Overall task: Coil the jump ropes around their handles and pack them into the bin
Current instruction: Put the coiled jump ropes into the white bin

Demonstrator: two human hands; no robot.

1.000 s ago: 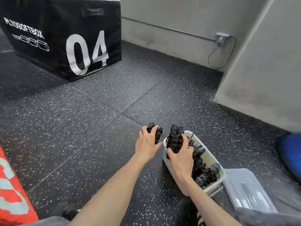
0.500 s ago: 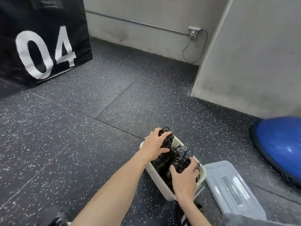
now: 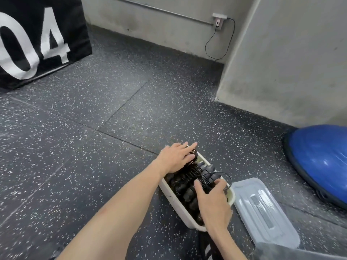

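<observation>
On speckled floor (image 3: 78,147), low centre of head view: white bin (image 3: 180,209), long side running away from the person, packed w/ coiled ropes (image 3: 185,192), all black, handles side by side. Left hand (image 3: 176,158) lies flat on the far end of the load, fingers straight and spread, pressing a coiled rope (image 3: 194,153) down at the bin's far rim; nothing gripped. Right hand (image 3: 214,201) is over the near half, fingers curled round another coiled bundle (image 3: 205,182), thumb on its left side; a loose loop of cord (image 3: 225,175) sticks up just past the knuckles. Bundle sits in the bin, on top of the others.

Grey lid (image 3: 262,212) flat on floor, just beside bin on its right. Blue dome (image 3: 323,162) farther right, by the concrete wall (image 3: 281,62). Black box (image 3: 37,40) marked "04" far left, well apart. Wall outlet (image 3: 218,20) w/ thin cable hanging, top centre.
</observation>
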